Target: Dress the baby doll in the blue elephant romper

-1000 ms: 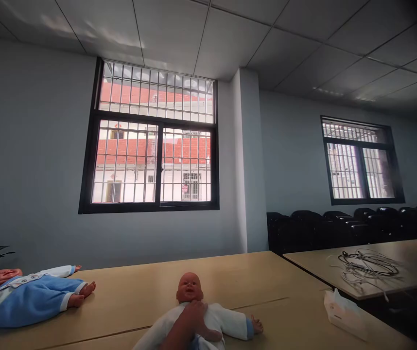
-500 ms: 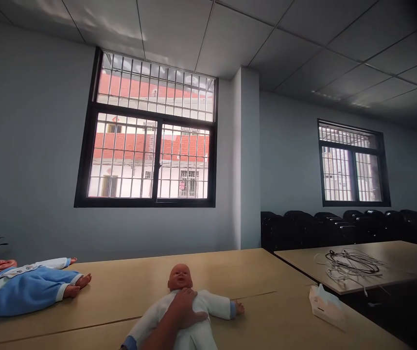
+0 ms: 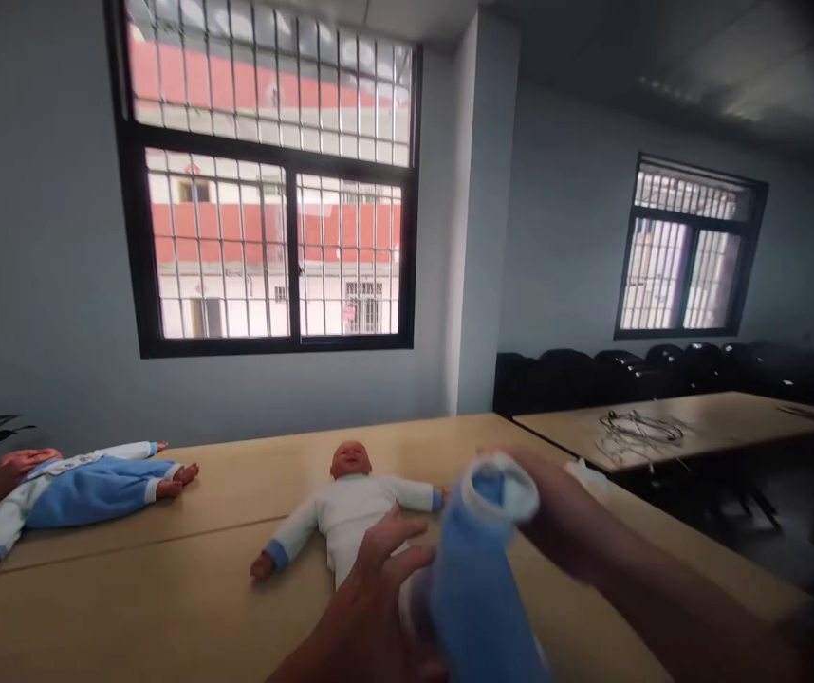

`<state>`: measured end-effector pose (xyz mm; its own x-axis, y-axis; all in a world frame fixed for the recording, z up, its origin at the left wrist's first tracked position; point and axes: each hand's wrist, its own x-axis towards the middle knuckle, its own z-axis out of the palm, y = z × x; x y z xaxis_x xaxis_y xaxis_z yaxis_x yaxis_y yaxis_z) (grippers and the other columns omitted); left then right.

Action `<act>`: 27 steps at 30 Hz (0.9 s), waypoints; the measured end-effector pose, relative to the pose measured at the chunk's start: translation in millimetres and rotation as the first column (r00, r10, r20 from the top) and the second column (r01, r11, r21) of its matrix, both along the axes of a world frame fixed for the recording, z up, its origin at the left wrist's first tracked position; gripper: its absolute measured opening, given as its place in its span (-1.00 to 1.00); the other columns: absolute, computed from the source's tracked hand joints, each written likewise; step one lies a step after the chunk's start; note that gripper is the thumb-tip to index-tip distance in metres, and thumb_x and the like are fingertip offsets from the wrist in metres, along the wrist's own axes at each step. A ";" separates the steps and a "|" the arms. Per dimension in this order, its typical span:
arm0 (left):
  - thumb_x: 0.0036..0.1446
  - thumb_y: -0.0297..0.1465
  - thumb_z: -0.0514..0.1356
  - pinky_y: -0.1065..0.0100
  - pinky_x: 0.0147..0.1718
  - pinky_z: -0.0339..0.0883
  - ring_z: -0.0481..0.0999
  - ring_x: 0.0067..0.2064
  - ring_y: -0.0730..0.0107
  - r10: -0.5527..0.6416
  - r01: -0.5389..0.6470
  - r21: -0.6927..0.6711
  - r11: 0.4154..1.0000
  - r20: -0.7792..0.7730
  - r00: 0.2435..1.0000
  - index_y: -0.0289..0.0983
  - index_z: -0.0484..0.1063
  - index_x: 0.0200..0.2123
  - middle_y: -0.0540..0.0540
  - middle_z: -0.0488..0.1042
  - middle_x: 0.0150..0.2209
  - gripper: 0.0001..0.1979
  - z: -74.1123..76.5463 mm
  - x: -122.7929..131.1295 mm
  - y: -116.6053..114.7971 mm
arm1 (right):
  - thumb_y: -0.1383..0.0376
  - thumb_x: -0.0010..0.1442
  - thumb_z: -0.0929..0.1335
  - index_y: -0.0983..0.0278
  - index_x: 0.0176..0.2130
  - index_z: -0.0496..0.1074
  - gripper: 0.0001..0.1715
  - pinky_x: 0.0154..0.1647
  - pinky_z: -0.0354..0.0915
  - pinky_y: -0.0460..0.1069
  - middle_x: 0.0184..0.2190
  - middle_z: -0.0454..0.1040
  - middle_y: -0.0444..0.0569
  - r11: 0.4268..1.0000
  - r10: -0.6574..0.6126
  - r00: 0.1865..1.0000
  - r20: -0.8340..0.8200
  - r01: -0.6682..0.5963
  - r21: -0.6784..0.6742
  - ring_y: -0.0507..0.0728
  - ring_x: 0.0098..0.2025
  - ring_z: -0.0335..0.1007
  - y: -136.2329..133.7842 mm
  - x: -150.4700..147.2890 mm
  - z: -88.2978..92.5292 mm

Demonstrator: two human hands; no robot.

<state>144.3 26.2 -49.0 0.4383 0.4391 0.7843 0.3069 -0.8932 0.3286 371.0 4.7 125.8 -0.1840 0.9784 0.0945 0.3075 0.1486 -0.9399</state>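
Small blue trousers (image 3: pixel 478 588) with white cuffs are held up at the lower right of centre, smeared by motion. My right hand (image 3: pixel 542 512) grips them near the upper white-edged opening, its fingers partly hidden behind the cloth. My left hand (image 3: pixel 379 588) is at their left side, with its fingers bent around a second white cuff; part of the grip is hidden. Beyond my hands, a baby doll (image 3: pixel 351 512) in a white top with blue cuffs lies face up on the table, its lower body covered by my left hand and the trousers.
Another doll (image 3: pixel 86 489), dressed in blue and white, lies on the table (image 3: pixel 165 598) at the left. A tissue pack (image 3: pixel 588 474) shows behind my right arm. Tangled cables (image 3: pixel 641 427) lie on a second table at the right, with black chairs (image 3: pixel 592 375) along the wall.
My left hand has left the doll's chest and is now at the blue trousers. My right hand has come into view with them. The view has tilted down.
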 end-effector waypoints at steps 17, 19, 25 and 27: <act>0.40 -0.11 0.06 0.33 -0.32 0.33 0.42 -0.32 0.32 0.568 -0.211 -0.634 0.744 0.434 0.699 -0.22 0.31 -0.06 0.02 0.40 -0.33 -0.70 8.5 -78.2 67.2 | 0.31 0.26 0.27 0.32 -0.35 0.48 -0.78 -0.38 0.43 -0.01 -0.45 0.48 0.02 0.991 0.015 0.909 -0.417 -0.069 -0.116 0.12 -0.42 0.44 89.3 -31.4 10.6; 0.39 -0.10 0.08 0.37 -0.38 0.26 0.38 -0.36 0.36 0.550 -0.238 -0.603 0.762 0.407 0.729 -0.23 0.33 -0.06 0.02 0.39 -0.34 -0.69 20.4 -92.6 81.2 | 0.30 0.28 0.27 0.31 -0.37 0.46 -0.76 -0.39 0.44 -0.03 -0.50 0.42 -0.03 0.982 -0.010 0.926 -0.377 -0.062 -0.176 0.10 -0.46 0.44 101.6 -28.8 3.3; 0.37 -0.11 0.13 0.40 -0.42 0.24 0.35 -0.40 0.40 0.450 -0.251 -0.495 0.832 0.338 0.826 -0.24 0.36 -0.10 0.04 0.34 -0.40 -0.70 83.4 -116.8 134.4 | 0.32 0.24 0.29 0.27 -0.44 0.39 -0.78 -0.44 0.40 -0.06 -0.57 0.31 -0.10 0.987 -0.048 0.924 -0.380 -0.015 -0.162 0.07 -0.52 0.37 154.8 -26.1 5.3; 0.40 -0.11 0.10 0.38 -0.35 0.31 0.40 -0.35 0.40 0.443 -0.324 -0.330 0.887 0.408 0.798 -0.23 0.35 -0.09 0.00 0.40 -0.32 -0.70 102.5 -118.7 143.6 | 0.29 0.22 0.28 0.26 -0.44 0.40 -0.78 -0.47 0.37 -0.05 -0.56 0.33 -0.08 0.998 0.054 0.890 -0.453 -0.068 -0.013 0.06 -0.54 0.32 166.8 -23.4 4.0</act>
<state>25.6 169.8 53.5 -0.1903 0.6866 0.7016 0.3674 -0.6129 0.6995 347.6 171.5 129.8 -0.1875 0.9700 0.1546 -0.1609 0.1250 -0.9790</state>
